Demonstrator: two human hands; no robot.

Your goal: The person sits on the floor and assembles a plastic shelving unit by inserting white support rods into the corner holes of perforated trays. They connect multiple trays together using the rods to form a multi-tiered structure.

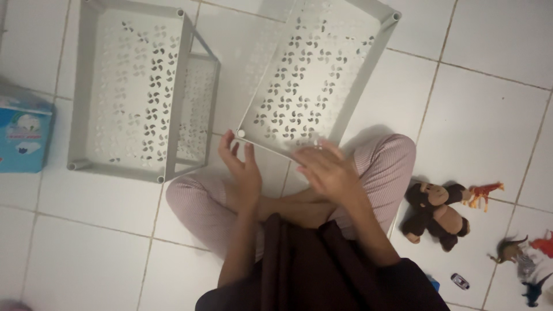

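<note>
A grey perforated plastic shelf tray is tilted in front of me, its near edge over my crossed legs. My left hand touches the tray's near-left corner with fingers spread. My right hand rests on the tray's near edge, fingers bent over it. A second stack of grey perforated trays lies on the white tiled floor to the left, apart from both hands.
A blue box stands at the far left. A brown plush monkey lies by my right knee. An orange toy giraffe, toy dinosaurs and a small toy car lie at the right.
</note>
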